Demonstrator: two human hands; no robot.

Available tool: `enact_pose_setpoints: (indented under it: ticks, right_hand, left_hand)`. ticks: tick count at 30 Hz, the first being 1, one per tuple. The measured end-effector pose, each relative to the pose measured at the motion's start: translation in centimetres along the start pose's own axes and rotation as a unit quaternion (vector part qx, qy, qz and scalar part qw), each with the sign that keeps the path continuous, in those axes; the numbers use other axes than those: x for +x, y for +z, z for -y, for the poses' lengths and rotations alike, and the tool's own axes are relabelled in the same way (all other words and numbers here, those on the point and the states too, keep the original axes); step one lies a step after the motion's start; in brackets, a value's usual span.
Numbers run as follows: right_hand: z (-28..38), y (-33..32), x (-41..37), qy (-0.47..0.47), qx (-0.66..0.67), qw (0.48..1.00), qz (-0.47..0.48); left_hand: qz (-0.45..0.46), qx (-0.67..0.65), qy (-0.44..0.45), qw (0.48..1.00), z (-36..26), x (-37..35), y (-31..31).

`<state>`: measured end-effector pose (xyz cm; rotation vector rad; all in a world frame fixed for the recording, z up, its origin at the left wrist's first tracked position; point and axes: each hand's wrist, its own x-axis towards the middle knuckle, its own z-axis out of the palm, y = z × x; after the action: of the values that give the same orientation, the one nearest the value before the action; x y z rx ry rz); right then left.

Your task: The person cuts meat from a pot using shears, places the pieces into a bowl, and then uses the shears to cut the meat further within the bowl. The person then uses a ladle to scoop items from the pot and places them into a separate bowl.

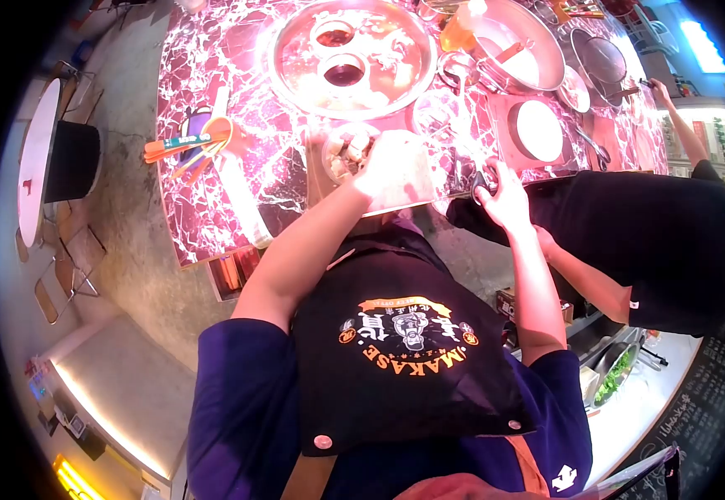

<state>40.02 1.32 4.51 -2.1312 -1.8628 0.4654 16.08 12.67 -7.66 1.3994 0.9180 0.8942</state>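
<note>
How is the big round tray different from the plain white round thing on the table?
The big round tray is much wider; the white round thing is smaller. The tray looks shiny, while the white thing looks plain. The tray has two small bowls of dark stuff in it, but I see nothing on the white thing. Both are round.

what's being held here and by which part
The right hand seems to grip a dark-handled tool by its handle; glare hides the rest. Whether the left hand holds anything can't be told.
</note>
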Motion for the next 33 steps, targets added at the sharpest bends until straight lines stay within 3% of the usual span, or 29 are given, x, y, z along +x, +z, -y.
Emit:
enact_pose_setpoints:
  ticks: [4,5,6,8,10,12,13,15,19,21,22,24,28,30,31,33]
  right_hand:
    - [-2.5,0.9,-1.4,-0.048,0.008,0.999,-0.018]
    - [-2.8,0.6,-2.1,-0.049,0.006,0.999,-0.018]
    - [-2.3,-0.4,-2.7,-0.005,0.006,1.0,0.008]
    - [-0.5,-2.8,-3.1,0.072,0.0,0.996,0.059]
    - [0.0,-3.4,-2.6,0.076,0.011,0.995,0.062]
    - [0.8,-3.9,-1.4,0.102,0.028,0.99,0.094]
    - [1.3,-3.8,-0.8,0.106,0.031,0.99,0.09]
    - [1.9,-3.6,0.7,0.081,0.011,0.993,0.087]
    - [0.5,-2.5,2.3,0.048,-0.042,0.994,0.085]
    - [0.4,-3.2,2.3,0.05,-0.039,0.993,0.096]
    - [0.5,-3.7,2.5,0.061,-0.057,0.991,0.107]
    - [0.8,-4.5,2.8,0.082,-0.094,0.985,0.119]
    - [1.2,-5.9,3.3,0.079,-0.085,0.986,0.123]
    - [1.2,-6.6,3.6,0.099,-0.06,0.983,0.142]
    - [1.3,-6.8,4.5,0.115,-0.033,0.98,0.156]
    - [-0.2,-6.4,5.4,0.079,0.039,0.99,0.114]
  left_hand:
    - [-0.03,0.01,0.039,0.999,0.2,-0.1,-0.4]
    - [-0.046,0.195,0.103,0.974,-0.5,-0.1,-0.8]
    - [-0.06,0.373,0.163,0.912,-1.9,-0.3,-1.1]
    - [-0.073,0.376,0.157,0.91,-3.4,-0.6,-1.3]
    - [-0.08,0.38,0.157,0.908,-3.2,-0.3,-1.3]
    - [-0.12,0.451,0.251,0.848,-2.2,0.0,-1.2]
    - [-0.116,0.452,0.255,0.847,-2.7,0.0,-1.1]
    - [-0.095,0.566,0.239,0.783,-3.6,-0.5,-1.1]
    - [-0.094,0.538,0.226,0.806,-4.8,-0.1,-1.9]
    - [-0.044,0.46,0.173,0.87,-5.2,0.0,-2.9]
    - [-0.047,0.462,0.169,0.869,-5.5,0.0,-3.4]
    - [-0.012,0.443,0.062,0.895,-6.7,-0.1,-4.2]
    - [0.032,0.43,0.025,0.902,-7.4,0.8,-5.7]
    - [-0.023,0.394,0.125,0.91,-4.8,1.9,-6.6]
    - [0.044,0.397,-0.017,0.917,-9.1,3.0,-6.8]
    - [-0.044,0.437,0.008,0.899,-9.7,4.7,-7.7]
